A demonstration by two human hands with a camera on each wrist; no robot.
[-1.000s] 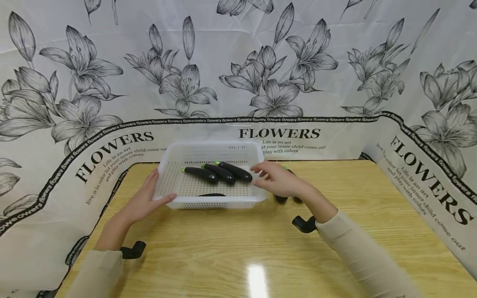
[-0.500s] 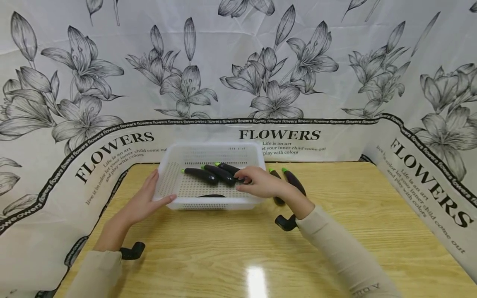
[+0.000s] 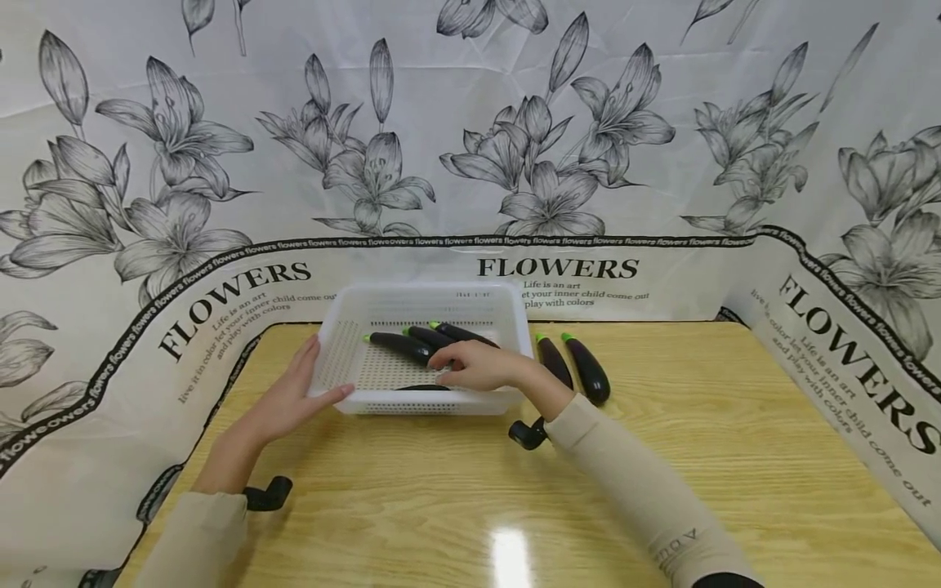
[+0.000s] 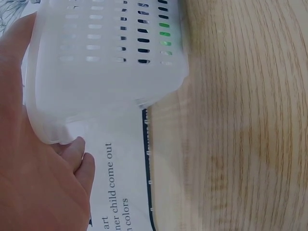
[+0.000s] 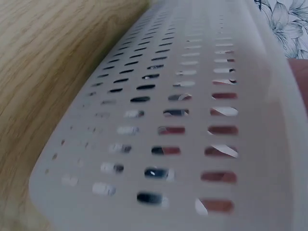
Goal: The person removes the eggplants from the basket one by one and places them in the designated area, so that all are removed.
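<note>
A white perforated plastic basket point(image 3: 426, 398) stands at the back of the table. My left hand point(image 3: 283, 404) grips its left end, thumb over the front rim; in the left wrist view its fingers point(image 4: 74, 154) curl under the rim. Several dark eggplants with green stem ends lie inside, among them the leftmost eggplant point(image 3: 397, 346) and a front eggplant point(image 3: 422, 387) mostly hidden by the front wall. My right hand point(image 3: 478, 365) reaches over the basket's right side, fingers bent and thumb apart, close to the leftmost eggplant's thick end. Through the holes in the right wrist view, only bits of it show.
Two more eggplants lie right of the basket: one partly behind my right forearm point(image 3: 555, 362), and an outer eggplant point(image 3: 588, 369). A flower-printed cloth point(image 3: 573, 286) hangs behind and along both sides of the wooden table point(image 3: 412, 490).
My right hand has moved left from the basket's right rim, across the eggplants inside. The two eggplants on the table have come into fuller view. My left hand stays on the basket.
</note>
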